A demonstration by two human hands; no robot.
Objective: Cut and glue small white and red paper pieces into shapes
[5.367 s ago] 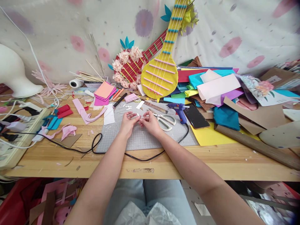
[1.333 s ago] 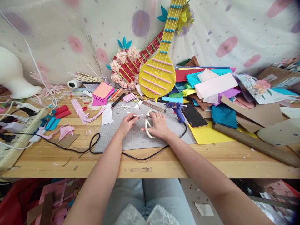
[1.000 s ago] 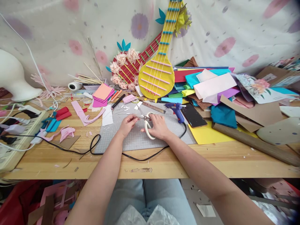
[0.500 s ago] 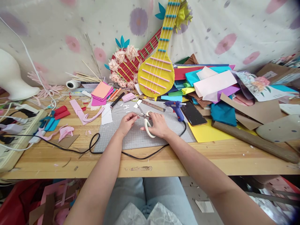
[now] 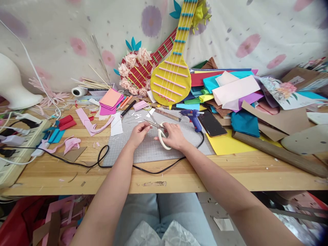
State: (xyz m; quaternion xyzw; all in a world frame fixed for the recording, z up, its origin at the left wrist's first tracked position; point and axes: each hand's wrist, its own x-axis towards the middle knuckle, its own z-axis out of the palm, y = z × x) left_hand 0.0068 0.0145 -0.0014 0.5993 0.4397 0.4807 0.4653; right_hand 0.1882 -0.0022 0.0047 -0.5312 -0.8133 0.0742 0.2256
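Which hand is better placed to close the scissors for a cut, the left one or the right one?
Right, probably: the right hand grips the scissors by the handles, and the blades point toward the left hand, which is pinched shut close to them.

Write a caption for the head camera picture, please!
Right hand holds white scissors beside the left hand over a grey mat.
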